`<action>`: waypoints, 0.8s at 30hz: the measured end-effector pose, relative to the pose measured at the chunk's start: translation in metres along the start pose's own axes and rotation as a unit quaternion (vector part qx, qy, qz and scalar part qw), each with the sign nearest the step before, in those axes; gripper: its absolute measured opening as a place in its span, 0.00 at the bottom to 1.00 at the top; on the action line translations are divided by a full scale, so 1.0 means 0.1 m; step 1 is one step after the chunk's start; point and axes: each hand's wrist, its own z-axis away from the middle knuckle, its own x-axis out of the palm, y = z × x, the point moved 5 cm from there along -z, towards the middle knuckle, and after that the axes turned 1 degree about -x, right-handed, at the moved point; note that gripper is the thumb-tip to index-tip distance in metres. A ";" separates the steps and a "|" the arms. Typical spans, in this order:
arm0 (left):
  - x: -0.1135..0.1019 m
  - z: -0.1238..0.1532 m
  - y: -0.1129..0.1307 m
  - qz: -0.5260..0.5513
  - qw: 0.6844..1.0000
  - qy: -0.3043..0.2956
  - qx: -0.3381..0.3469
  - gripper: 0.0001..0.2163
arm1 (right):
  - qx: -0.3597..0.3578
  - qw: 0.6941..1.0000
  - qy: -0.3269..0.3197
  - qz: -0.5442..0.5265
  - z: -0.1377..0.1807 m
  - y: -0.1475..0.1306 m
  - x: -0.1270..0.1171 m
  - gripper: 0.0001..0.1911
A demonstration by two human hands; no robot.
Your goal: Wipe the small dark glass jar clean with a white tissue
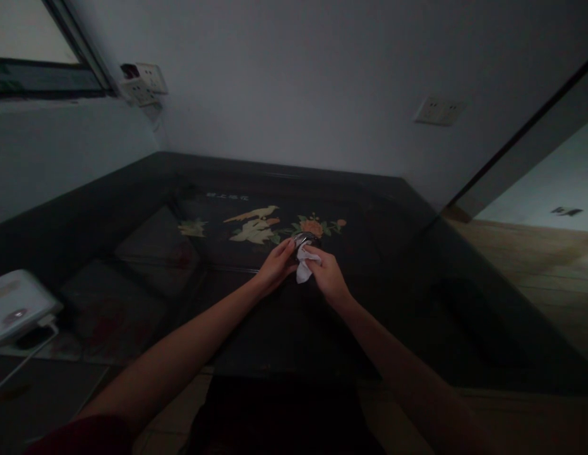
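Observation:
My left hand (278, 264) is closed around the left side of a small, dark, glossy rounded object (307, 238), whose exact kind is too dim to make out. On its near side, my right hand (329, 272) pinches a crumpled white tissue (303, 270) and presses it against the object. Part of the tissue hangs down between the two hands. Both hands are above the middle of a dark glass-topped table (407, 240). Fingers and tissue hide much of the object.
A bird-and-flower picture (256, 230) decorates the tabletop. At the left lies a white box-shaped device (21, 303) with a white cable (26, 360) plugged in. Wall sockets (439, 111) and a socket with an adapter (141, 88) are behind. Tiled floor (535, 259) lies beyond the right edge.

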 end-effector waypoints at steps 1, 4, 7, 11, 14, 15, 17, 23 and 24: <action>0.00 0.00 0.01 0.003 1.000 0.003 0.000 0.14 | -0.020 0.998 -0.023 0.064 0.01 -0.04 0.01 0.21; -0.02 0.00 0.02 0.015 1.000 0.015 0.004 0.13 | -0.056 0.964 -0.080 0.248 0.04 -0.12 0.04 0.27; -0.04 -0.01 0.00 0.020 0.999 0.025 -0.005 0.13 | -0.084 0.901 -0.145 0.400 0.07 -0.16 0.05 0.27; -0.03 0.00 -0.01 0.017 1.000 0.015 -0.019 0.15 | -0.107 0.828 -0.198 0.513 0.07 -0.24 0.01 0.21; 0.00 0.01 0.00 0.011 1.000 -0.003 -0.014 0.17 | -0.118 0.802 -0.216 0.543 0.06 -0.29 0.00 0.19; 0.01 0.02 0.00 0.008 1.000 -0.008 -0.012 0.18 | -0.122 0.800 -0.215 0.547 0.05 -0.31 0.00 0.19; 0.02 0.02 0.01 0.004 1.000 -0.015 -0.012 0.18 | -0.130 0.802 -0.205 0.546 0.05 -0.33 0.00 0.18; 0.02 0.03 0.01 -0.003 1.000 -0.008 -0.015 0.17 | -0.098 0.834 -0.174 0.515 0.09 -0.30 0.01 0.20; 0.01 0.03 0.01 -0.005 1.000 -0.007 -0.014 0.17 | -0.089 0.846 -0.166 0.500 0.09 -0.29 0.01 0.21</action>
